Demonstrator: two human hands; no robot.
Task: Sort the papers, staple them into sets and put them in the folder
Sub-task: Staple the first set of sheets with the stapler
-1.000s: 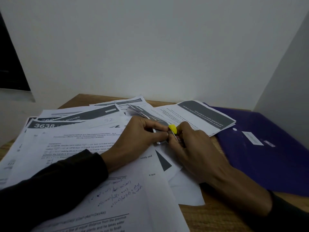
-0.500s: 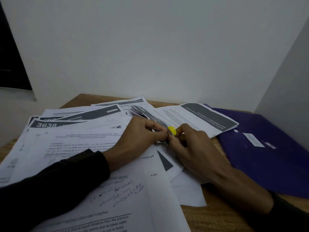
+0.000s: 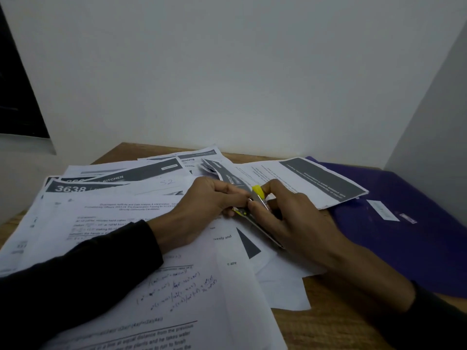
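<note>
Head view: a small yellow-and-metal stapler [image 3: 257,200] is pinched in the curled fingers of the right hand [image 3: 290,221], apparently so that its mouth meets the corner of a folded set of sheets [image 3: 227,176], which is pinched by the left hand [image 3: 209,198] to keep the edges aligned. The remaining papers [image 3: 121,213] are spread loosely over the wooden table [image 3: 323,332], and the purple folder [image 3: 404,223] is kept shut at the right, within reach for filing

Both arms wear long black sleeves [image 3: 75,281] reaching the wrists, leaving the hands bare.
</note>
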